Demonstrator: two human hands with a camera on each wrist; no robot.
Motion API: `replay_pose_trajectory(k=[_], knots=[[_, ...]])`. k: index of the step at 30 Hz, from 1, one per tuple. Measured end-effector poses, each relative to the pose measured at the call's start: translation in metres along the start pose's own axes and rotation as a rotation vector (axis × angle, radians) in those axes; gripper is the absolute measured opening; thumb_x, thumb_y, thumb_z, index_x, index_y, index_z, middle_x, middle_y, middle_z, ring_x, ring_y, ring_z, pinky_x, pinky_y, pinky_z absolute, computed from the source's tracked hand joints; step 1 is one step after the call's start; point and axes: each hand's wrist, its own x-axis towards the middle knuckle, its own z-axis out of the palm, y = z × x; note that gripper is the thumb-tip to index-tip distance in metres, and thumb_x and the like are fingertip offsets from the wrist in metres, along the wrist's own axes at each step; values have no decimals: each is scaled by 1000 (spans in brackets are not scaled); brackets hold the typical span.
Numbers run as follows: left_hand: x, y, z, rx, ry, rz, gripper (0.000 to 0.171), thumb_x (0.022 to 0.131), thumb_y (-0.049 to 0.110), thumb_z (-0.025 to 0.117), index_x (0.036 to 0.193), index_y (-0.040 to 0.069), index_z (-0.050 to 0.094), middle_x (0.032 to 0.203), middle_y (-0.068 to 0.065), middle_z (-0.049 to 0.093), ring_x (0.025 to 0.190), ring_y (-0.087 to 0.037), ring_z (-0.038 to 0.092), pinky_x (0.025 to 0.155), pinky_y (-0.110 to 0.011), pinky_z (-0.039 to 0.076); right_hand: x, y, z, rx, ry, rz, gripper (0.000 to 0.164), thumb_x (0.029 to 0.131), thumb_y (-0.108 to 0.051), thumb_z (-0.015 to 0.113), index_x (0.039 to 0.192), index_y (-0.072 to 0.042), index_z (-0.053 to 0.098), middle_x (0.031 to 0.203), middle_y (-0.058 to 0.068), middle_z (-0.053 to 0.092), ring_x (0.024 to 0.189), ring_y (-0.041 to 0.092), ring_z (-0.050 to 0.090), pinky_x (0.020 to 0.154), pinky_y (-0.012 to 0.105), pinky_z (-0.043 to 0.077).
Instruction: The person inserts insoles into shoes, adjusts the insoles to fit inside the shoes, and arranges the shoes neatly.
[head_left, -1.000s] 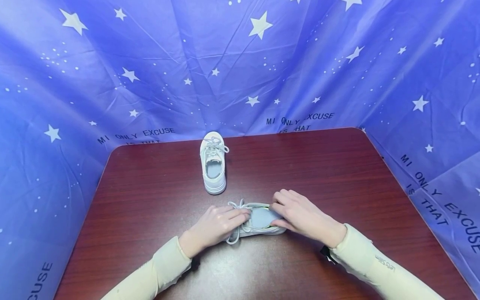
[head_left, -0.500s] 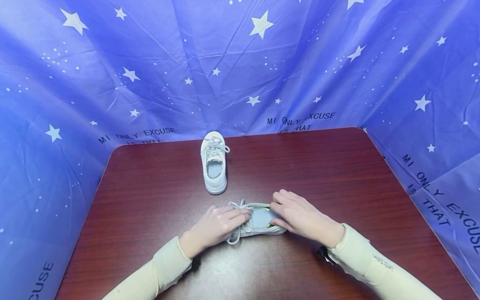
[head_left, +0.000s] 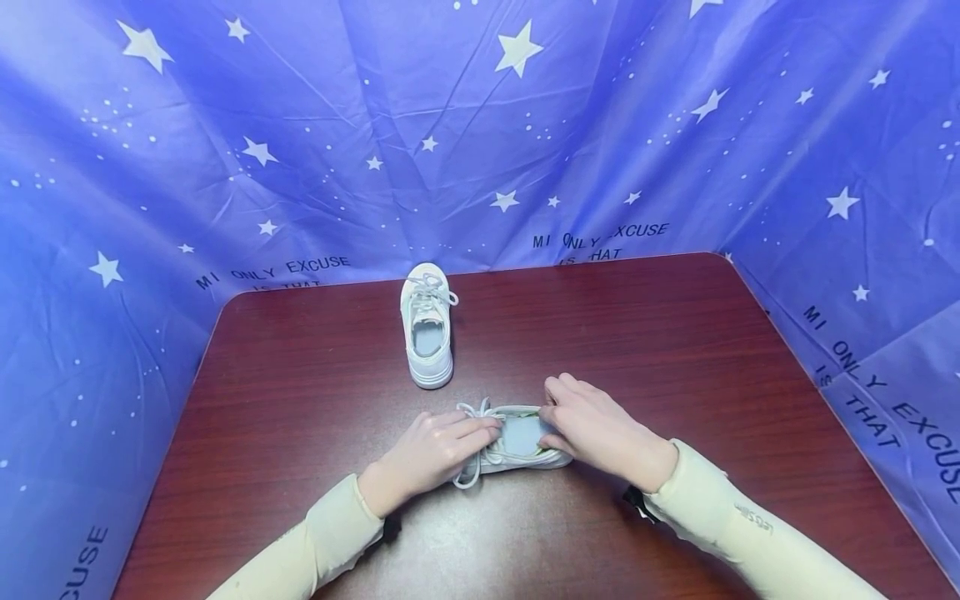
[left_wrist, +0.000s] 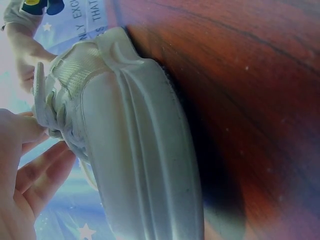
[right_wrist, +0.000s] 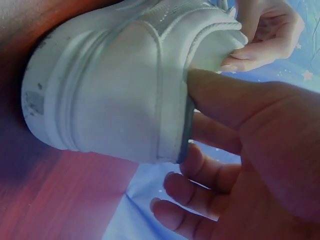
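A pale grey-white lace-up sneaker (head_left: 495, 467) lies sideways before me, toe to the left and heel to the right. Its opening shows a light grey insole (head_left: 522, 437) with a yellow-green edge near the heel. With its fingertips at the tongue and laces, my left hand (head_left: 431, 450) holds the sneaker from the front. My right hand (head_left: 600, 429) pinches the insole's heel end, its thumb reaching into the opening; the sneaker's heel (right_wrist: 110, 95) fills much of the right wrist view. The exact fingertip contact inside is partly hidden.
A second white sneaker (head_left: 430, 367), laces tied and a grey insole inside, stands farther back with its toe at the far table edge. The dark red wooden table (head_left: 637, 325) is enclosed by blue star-printed cloth (head_left: 450, 100) at the back and sides.
My right hand and forearm have shifted slightly left over the heel, and less of the insole shows beside the fingers. The left hand and both sneakers stay where they were.
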Motion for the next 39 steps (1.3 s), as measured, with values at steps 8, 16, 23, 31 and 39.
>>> replay_pose_trajectory(k=[8,16,23,31,39], knots=[[0,0,1,-3,7,-5,31,104,8,43,106,11,73,112,2,77,84,-13,71,63,-27,60,-2,0,-4,-15,6,-37,22,80,-28,88,83,-13,72,82,-2,42,73,19,44,65,32,43],[0,1,1,2,20,-4,37,109,12,38,104,11,74,111,1,78,83,-13,71,61,-26,59,-8,10,-7,-21,113,-153,22,86,-19,81,75,-16,62,79,-5,44,70,17,44,65,31,43],[1,2,1,-2,26,-12,36,109,12,39,104,11,74,111,2,78,82,-13,71,60,-26,58,-15,14,-13,104,32,-215,30,92,-24,75,69,-22,56,73,-12,49,63,5,46,61,26,46],[1,1,0,0,25,-14,36,109,12,39,103,11,74,110,2,78,82,-13,71,59,-26,58,-19,16,-12,148,-22,-194,31,95,-29,72,68,-24,57,73,-14,49,63,1,43,56,23,44],[1,2,0,-8,27,-13,36,109,12,39,103,11,74,110,2,78,82,-13,71,60,-26,58,-18,13,-9,131,-19,-182,32,94,-30,74,65,-23,62,77,-12,60,63,0,48,55,24,46]])
